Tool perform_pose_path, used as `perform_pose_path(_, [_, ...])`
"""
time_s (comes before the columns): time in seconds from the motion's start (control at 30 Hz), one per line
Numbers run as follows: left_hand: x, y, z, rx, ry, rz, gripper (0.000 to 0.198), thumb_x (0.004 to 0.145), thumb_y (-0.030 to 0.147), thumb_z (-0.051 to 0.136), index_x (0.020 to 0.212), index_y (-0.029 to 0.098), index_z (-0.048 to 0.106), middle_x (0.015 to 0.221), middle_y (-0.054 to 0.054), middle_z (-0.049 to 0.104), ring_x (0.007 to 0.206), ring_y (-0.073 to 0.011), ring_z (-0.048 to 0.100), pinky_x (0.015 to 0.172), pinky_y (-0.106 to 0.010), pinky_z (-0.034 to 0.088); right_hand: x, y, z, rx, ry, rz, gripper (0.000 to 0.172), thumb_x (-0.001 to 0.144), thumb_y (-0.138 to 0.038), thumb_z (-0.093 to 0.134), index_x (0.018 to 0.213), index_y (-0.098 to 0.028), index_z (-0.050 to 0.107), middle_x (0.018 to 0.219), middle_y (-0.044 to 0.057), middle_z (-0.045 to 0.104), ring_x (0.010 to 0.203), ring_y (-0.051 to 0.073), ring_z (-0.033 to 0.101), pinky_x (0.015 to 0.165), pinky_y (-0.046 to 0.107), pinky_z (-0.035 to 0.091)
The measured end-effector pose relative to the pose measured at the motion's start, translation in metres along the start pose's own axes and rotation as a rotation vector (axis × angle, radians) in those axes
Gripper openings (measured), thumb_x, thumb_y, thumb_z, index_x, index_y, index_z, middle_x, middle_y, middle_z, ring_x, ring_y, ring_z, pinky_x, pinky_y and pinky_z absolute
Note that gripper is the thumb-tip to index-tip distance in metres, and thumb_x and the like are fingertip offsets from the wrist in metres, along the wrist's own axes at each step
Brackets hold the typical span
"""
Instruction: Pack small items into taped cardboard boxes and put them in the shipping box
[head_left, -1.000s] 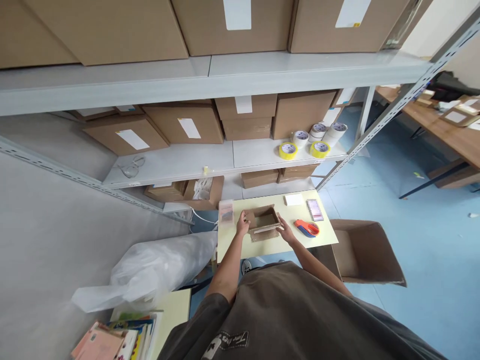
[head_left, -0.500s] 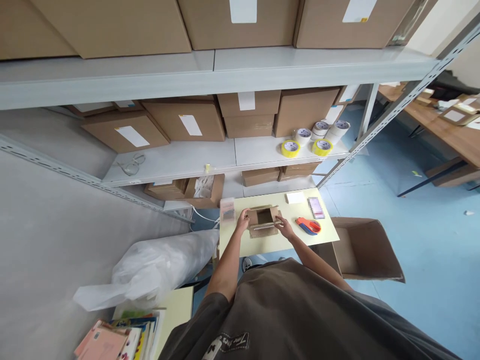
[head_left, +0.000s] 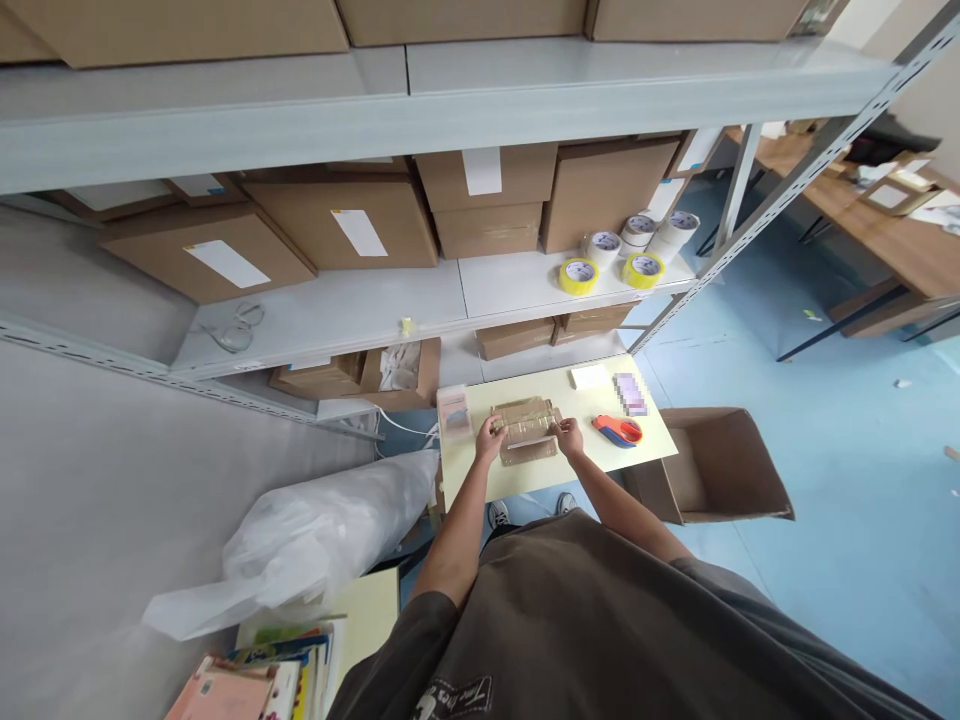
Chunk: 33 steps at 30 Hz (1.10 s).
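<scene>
A small brown cardboard box [head_left: 526, 424] lies on a pale yellow table [head_left: 600, 462], its top flaps folded down. My left hand [head_left: 491, 440] grips the box's left end with curled fingers. On the right end my right hand [head_left: 570, 436] presses in the same way. An orange and blue tape dispenser [head_left: 617, 430] rests just right of my right hand. A clear plastic case [head_left: 454, 411] sits left of the box.
A white pad [head_left: 589, 376] and a pink packet [head_left: 628, 392] lie at the table's far side. An open carton [head_left: 720, 478] stands on the blue floor to the right. Shelving [head_left: 480, 295] behind holds cartons and tape rolls [head_left: 641, 270]. A plastic-wrapped bundle [head_left: 315, 540] lies left.
The box stood open a second ago; its flaps are now folded shut under both hands. The camera has tilted down slightly.
</scene>
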<state>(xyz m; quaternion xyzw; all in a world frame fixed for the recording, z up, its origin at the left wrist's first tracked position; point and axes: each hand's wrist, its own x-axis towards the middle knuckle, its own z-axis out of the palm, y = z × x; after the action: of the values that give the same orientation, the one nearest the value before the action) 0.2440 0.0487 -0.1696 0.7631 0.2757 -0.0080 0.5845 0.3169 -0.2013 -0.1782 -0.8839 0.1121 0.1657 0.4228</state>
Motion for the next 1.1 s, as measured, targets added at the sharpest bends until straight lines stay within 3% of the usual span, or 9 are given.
perform_pose_path(0.17, [0.0,0.0,0.013,0.141,0.107,0.019,0.042,0.093,0.032,0.065,0.134,0.022,0.065,0.135,-0.01,0.071,0.108,-0.0213,0.069,0.097,-0.031,0.052,0.002,0.0,0.006,-0.107,-0.018,0.004,0.048,0.097,-0.044,0.056,0.14,-0.022,0.054,0.109,0.009,0.077,0.098,0.025,0.074,0.083,0.032,0.054])
perform_pose_path(0.3, [0.001,-0.001,0.025,0.215,0.175,-0.09,0.065,0.098,0.037,0.061,0.158,0.02,0.044,0.151,-0.014,0.062,0.127,-0.0257,0.066,0.106,-0.035,0.05,0.005,-0.003,0.012,-0.142,-0.047,-0.051,0.044,0.099,-0.037,0.055,0.14,-0.022,0.06,0.116,0.01,0.076,0.107,0.025,0.072,0.094,0.035,0.053])
perform_pose_path(0.43, [0.004,0.001,0.042,0.254,0.22,-0.138,0.068,0.105,0.042,0.049,0.165,0.015,0.033,0.164,-0.018,0.049,0.149,-0.027,0.05,0.118,-0.036,0.043,0.009,-0.006,0.004,-0.144,-0.062,-0.121,0.042,0.099,-0.034,0.057,0.139,-0.023,0.062,0.126,0.012,0.072,0.113,0.026,0.071,0.098,0.037,0.054])
perform_pose_path(0.53, [0.006,0.008,0.053,0.264,0.209,-0.156,0.068,0.105,0.042,0.047,0.165,0.015,0.032,0.162,-0.018,0.051,0.149,-0.0272,0.051,0.118,-0.037,0.044,0.016,-0.005,-0.027,-0.104,-0.014,-0.232,0.048,0.1,-0.035,0.056,0.147,-0.023,0.058,0.137,0.014,0.068,0.117,0.027,0.069,0.099,0.039,0.055])
perform_pose_path(0.63, [0.005,0.018,0.062,0.271,0.206,-0.143,0.065,0.104,0.039,0.051,0.163,0.016,0.038,0.156,-0.017,0.058,0.143,-0.029,0.058,0.115,-0.038,0.047,0.03,0.004,-0.079,-0.119,0.048,-0.328,0.047,0.101,-0.032,0.053,0.146,-0.022,0.059,0.14,0.014,0.066,0.123,0.028,0.066,0.106,0.041,0.052])
perform_pose_path(0.73, [0.001,0.026,0.07,0.275,0.229,-0.131,0.065,0.103,0.04,0.053,0.162,0.017,0.04,0.152,-0.017,0.062,0.137,-0.03,0.063,0.112,-0.039,0.05,0.049,0.024,-0.134,-0.178,0.083,-0.332,0.047,0.099,-0.028,0.055,0.145,-0.021,0.061,0.141,0.014,0.065,0.129,0.029,0.062,0.109,0.041,0.05])
perform_pose_path(0.83, [-0.006,0.029,0.078,0.306,0.251,-0.128,0.065,0.103,0.039,0.054,0.162,0.016,0.039,0.152,-0.016,0.062,0.136,-0.0298,0.063,0.11,-0.038,0.051,0.067,0.052,-0.174,-0.259,0.059,-0.285,0.047,0.098,-0.027,0.058,0.145,-0.021,0.061,0.141,0.014,0.066,0.128,0.029,0.062,0.105,0.038,0.051])
perform_pose_path(0.97, [-0.012,0.029,0.085,0.388,0.271,-0.164,0.067,0.104,0.045,0.052,0.164,0.018,0.038,0.147,-0.015,0.067,0.133,-0.0301,0.065,0.108,-0.038,0.053,0.085,0.087,-0.192,-0.382,-0.061,-0.291,0.042,0.097,-0.029,0.064,0.138,-0.018,0.064,0.136,0.015,0.068,0.124,0.028,0.064,0.099,0.034,0.051])
perform_pose_path(1.1, [-0.013,0.03,0.089,0.436,0.298,-0.215,0.069,0.103,0.048,0.053,0.165,0.021,0.038,0.147,-0.013,0.067,0.134,-0.0305,0.065,0.109,-0.04,0.052,0.09,0.105,-0.178,-0.46,-0.187,-0.319,0.028,0.093,-0.031,0.071,0.116,-0.015,0.072,0.122,0.017,0.073,0.123,0.032,0.062,0.104,0.036,0.047])
